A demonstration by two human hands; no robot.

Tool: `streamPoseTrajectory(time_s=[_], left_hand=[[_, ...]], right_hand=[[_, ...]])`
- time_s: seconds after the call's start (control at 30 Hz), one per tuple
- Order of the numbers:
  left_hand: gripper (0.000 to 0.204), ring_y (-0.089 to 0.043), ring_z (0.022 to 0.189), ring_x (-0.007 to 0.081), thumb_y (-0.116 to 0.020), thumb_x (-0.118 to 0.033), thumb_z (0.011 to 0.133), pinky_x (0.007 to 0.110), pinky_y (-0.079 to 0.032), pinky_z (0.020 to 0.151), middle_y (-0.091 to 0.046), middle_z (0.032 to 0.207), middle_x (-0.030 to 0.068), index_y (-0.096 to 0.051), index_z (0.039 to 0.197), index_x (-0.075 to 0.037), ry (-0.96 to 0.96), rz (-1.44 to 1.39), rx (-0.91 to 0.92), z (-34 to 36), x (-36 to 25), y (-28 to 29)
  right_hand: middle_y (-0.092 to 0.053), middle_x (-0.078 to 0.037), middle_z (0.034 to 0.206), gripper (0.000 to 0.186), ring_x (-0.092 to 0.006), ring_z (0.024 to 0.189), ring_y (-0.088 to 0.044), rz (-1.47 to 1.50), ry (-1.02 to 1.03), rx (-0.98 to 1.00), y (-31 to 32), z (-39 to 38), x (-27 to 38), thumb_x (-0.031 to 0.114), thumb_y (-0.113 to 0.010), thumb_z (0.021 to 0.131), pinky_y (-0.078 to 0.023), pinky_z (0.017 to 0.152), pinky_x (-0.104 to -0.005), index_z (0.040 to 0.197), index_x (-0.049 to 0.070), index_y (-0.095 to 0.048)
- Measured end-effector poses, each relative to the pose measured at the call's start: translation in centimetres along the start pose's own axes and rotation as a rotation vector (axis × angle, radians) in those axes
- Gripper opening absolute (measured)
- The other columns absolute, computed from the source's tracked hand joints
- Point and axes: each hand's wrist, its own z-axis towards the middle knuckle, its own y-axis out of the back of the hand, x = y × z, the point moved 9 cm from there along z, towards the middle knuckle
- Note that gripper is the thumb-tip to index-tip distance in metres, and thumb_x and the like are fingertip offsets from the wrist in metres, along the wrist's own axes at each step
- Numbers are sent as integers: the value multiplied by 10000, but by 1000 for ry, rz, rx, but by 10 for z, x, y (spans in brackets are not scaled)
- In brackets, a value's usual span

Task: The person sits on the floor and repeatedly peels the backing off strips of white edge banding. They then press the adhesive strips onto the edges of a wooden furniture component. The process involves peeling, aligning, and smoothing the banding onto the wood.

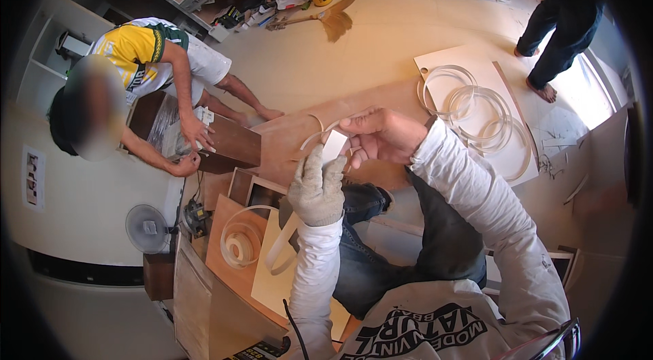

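Risk, as I judge it from here: the flat white band of thin, plastic-looking material [334,146] could spring away or crease if either grip slackens or bends it sharply; the slender cream-coloured curved strip [312,131] just left hints at springy stuff, though I can't tell if they join. An edge might nick the bare right hand [388,135]. Band sits between the hands: right thumb and forefinger pinch its far end; the left hand in an off-white fabric glove [317,193] seems closed on its near end.
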Motion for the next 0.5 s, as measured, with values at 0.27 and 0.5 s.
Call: streamPoseTrajectory(time_s=[0.27, 0.5], left_hand=[[349, -683, 763, 316, -766, -150, 823, 374, -538, 633, -672, 897, 163, -652, 1122, -11, -74, -21, -5, -4, -1, 2], [341, -655, 727, 318, -770, -118, 798, 379, -519, 618, -644, 864, 162, -649, 1086, 18, -44, 11, 44, -11, 8, 3]], right_hand=[[-708, -83, 1009, 276, -156, 894, -675, -1, -50, 24, 0, 1, -12, 226, -625, 964, -553, 748, -277, 1126, 6, -664], [-703, -121, 1041, 303, -189, 900, -691, -25, -56, -98, 6, 1, -22, 172, -621, 962, -597, 744, -289, 1169, -46, -649]])
